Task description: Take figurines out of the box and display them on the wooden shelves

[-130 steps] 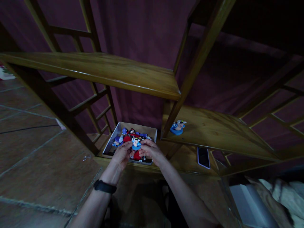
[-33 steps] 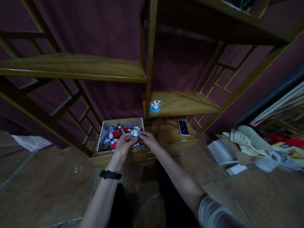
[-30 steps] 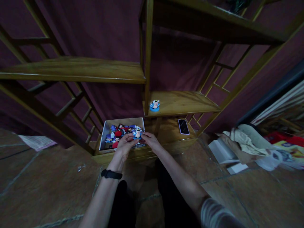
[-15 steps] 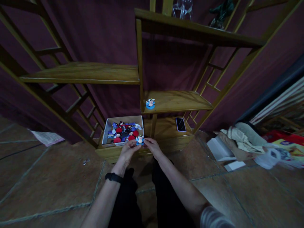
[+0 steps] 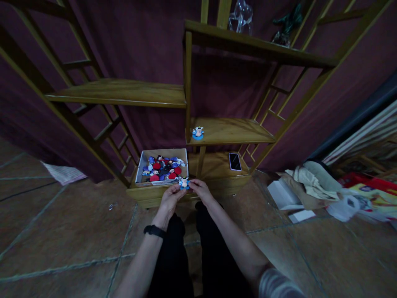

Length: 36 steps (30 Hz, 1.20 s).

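Note:
Between my two hands is a small blue and white figurine (image 5: pixel 184 183), held just in front of the cabinet's lower ledge. My left hand (image 5: pixel 170 200) pinches it from the left, and my right hand (image 5: pixel 201 190) grips its right side with the fingertips. Behind my left hand stands an open cardboard box (image 5: pixel 139 165) filled with several red, purple, blue and black figurines (image 5: pixel 156 165). A similar blue and white figurine (image 5: pixel 197 133) on a round blue base stands upright at the left end of the middle shelf (image 5: pixel 232 129).
A phone (image 5: pixel 235 162) lies on the low ledge at the right. The upper shelf (image 5: pixel 260 45) bears a clear glass ornament (image 5: pixel 240 18) and a dark green one (image 5: pixel 288 25). On the floor at right are a white box (image 5: pixel 283 194), cloth (image 5: pixel 313 182) and plastic bags (image 5: pixel 344 207).
The camera view has shifted slightly, so the cabinet sits a little differently in it. Both hands still hold the figurine near the box's front corner, and it appears slightly turned.

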Each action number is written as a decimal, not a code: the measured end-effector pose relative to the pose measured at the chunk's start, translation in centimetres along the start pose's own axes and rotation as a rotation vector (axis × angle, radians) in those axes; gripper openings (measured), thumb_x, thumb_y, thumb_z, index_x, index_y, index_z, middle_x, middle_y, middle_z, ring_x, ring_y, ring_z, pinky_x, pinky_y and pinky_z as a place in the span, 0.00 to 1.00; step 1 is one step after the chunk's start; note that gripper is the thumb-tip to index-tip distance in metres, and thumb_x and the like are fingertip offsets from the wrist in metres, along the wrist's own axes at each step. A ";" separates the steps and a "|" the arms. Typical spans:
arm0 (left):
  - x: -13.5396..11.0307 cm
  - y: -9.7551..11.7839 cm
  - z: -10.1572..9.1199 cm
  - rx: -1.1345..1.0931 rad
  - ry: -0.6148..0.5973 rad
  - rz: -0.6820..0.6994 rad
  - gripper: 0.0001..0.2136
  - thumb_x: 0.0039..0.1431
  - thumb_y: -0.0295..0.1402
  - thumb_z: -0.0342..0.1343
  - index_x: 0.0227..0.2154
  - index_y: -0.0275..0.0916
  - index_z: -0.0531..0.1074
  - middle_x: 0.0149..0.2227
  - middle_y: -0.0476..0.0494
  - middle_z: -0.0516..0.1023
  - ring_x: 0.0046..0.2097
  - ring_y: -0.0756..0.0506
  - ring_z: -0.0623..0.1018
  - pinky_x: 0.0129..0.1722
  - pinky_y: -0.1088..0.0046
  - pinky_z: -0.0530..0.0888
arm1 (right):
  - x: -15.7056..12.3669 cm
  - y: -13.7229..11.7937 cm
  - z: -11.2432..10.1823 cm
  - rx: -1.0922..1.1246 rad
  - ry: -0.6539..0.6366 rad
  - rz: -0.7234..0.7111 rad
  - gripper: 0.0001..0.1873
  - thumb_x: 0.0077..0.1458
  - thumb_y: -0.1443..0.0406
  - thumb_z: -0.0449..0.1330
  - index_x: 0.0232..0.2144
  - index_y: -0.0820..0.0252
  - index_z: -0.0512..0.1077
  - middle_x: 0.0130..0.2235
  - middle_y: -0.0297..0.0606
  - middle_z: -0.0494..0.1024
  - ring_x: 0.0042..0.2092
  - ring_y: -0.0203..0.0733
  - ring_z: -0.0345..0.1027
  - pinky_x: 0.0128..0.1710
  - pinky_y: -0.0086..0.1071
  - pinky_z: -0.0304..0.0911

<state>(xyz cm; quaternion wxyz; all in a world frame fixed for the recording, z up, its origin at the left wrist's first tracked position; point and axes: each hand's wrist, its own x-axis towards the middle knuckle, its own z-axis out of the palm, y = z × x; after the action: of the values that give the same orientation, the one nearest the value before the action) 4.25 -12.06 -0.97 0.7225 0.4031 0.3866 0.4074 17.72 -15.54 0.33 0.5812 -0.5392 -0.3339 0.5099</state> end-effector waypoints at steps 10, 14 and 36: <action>-1.4 -0.4 0.3 -0.041 -0.053 -0.022 0.19 0.32 0.29 0.68 0.32 0.36 0.73 0.33 0.44 0.78 0.36 0.48 0.77 0.41 0.71 0.72 | -1.2 0.7 -0.8 0.088 -0.026 0.059 0.17 0.39 0.56 0.64 0.31 0.60 0.75 0.28 0.32 0.76 0.29 0.34 0.68 0.33 0.29 0.63; -1.5 -0.2 0.5 -0.045 -0.041 -0.029 0.17 0.30 0.29 0.69 0.29 0.36 0.74 0.31 0.45 0.78 0.36 0.48 0.77 0.40 0.71 0.73 | -0.9 1.0 -1.0 0.098 -0.011 0.092 0.19 0.36 0.55 0.65 0.31 0.61 0.74 0.27 0.32 0.75 0.28 0.32 0.68 0.31 0.28 0.63; -0.3 -2.1 1.0 -0.095 -0.034 -0.087 0.17 0.33 0.21 0.67 0.32 0.35 0.74 0.32 0.45 0.79 0.35 0.50 0.78 0.38 0.78 0.73 | 0.4 2.7 -3.1 0.113 -0.008 0.144 0.17 0.35 0.56 0.67 0.28 0.61 0.73 0.25 0.32 0.75 0.27 0.33 0.69 0.33 0.32 0.65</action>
<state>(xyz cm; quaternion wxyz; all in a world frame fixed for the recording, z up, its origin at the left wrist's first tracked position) 5.59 -13.31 -2.47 0.7644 0.3581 0.3715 0.3866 20.07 -16.27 -3.00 0.5712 -0.5260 -0.2671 0.5707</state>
